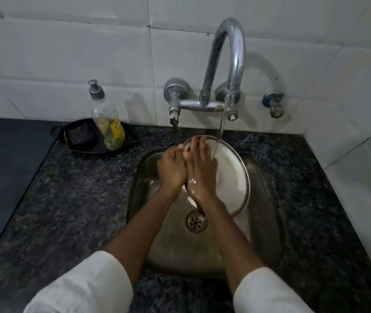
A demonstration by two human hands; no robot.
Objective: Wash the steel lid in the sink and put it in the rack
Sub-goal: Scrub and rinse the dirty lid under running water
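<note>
The round steel lid (232, 184) is tilted over the steel sink (268, 222), under a running stream of water from the curved tap (234, 55). My left hand (172, 169) grips the lid's left rim. My right hand (200, 175) lies flat with fingers spread on the lid's inner face, wet and partly under the stream. The lid's left part is hidden by both hands. No rack is in view.
A dish soap bottle (109, 123) stands in a black tray (78, 136) on the dark granite counter (71, 199), left of the sink. A small valve (273, 103) sits on the tiled wall at right. The sink drain (196, 222) is below the lid.
</note>
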